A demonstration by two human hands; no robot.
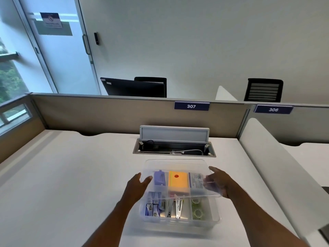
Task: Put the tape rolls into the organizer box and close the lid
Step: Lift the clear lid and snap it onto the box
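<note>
Two bare forearms reach up from the near edge over a white desk [71, 175]. Between them sits the clear plastic organizer box [179, 220], its near compartments uncovered: two tape rolls [197, 209] lie in the right one, metal clips in the middle, small blue packets on the left, their print too small to read. Both hands hold the transparent lid [178, 168], tilted over the box's far half, through which a yellow-orange pad with a red dot shows. Left hand [137, 186] grips the lid's left edge, thumb on top; right hand [218, 182] clasps the right edge, fingers curled under. Beyond lies an open cable hatch [174, 148]. Partition plates read "307" [191, 106] and "306" [273, 109].
</note>
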